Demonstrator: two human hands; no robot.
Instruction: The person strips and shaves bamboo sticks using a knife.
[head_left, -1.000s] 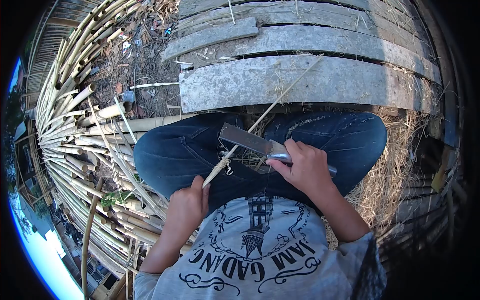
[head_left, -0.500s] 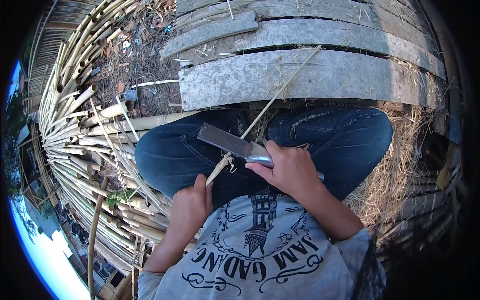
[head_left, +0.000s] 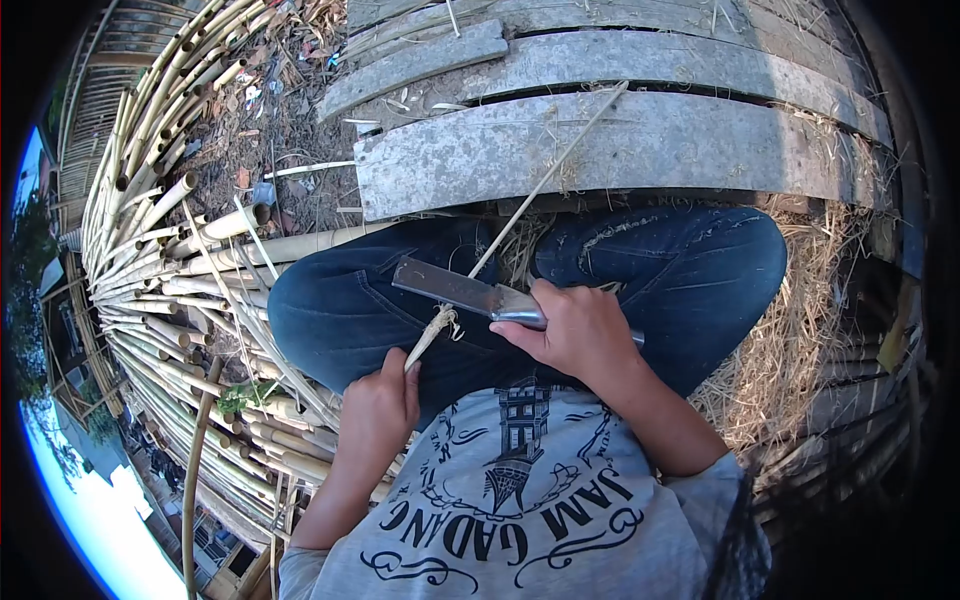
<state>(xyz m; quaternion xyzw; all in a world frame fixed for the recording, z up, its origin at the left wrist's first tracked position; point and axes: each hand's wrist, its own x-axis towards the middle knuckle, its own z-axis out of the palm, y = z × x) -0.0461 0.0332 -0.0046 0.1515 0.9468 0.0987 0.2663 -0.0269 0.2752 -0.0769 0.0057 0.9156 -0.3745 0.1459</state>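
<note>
My right hand (head_left: pixel 577 325) is wrapped around the metal handle of a broad, square-ended knife (head_left: pixel 445 287). The blade points left and lies across a thin bamboo strip (head_left: pixel 545 178) above my lap. Closed on the near end of that strip is my left hand (head_left: pixel 381 402). Curled shavings (head_left: pixel 443 322) bunch on the strip between my left hand and the blade. The strip's far end reaches over the wooden planks in front of me.
Weathered planks (head_left: pixel 620 140) stretch ahead of my crossed legs (head_left: pixel 345 300). Many cut bamboo poles (head_left: pixel 190 290) are piled at the left. Straw-like shavings (head_left: pixel 790 330) heap at the right. A short loose board (head_left: pixel 420 68) rests on the planks.
The strip has shifted slightly toward me and to the left, its far end drawn back over the planks. The blade and both hands keep nearly the same positions and holds.
</note>
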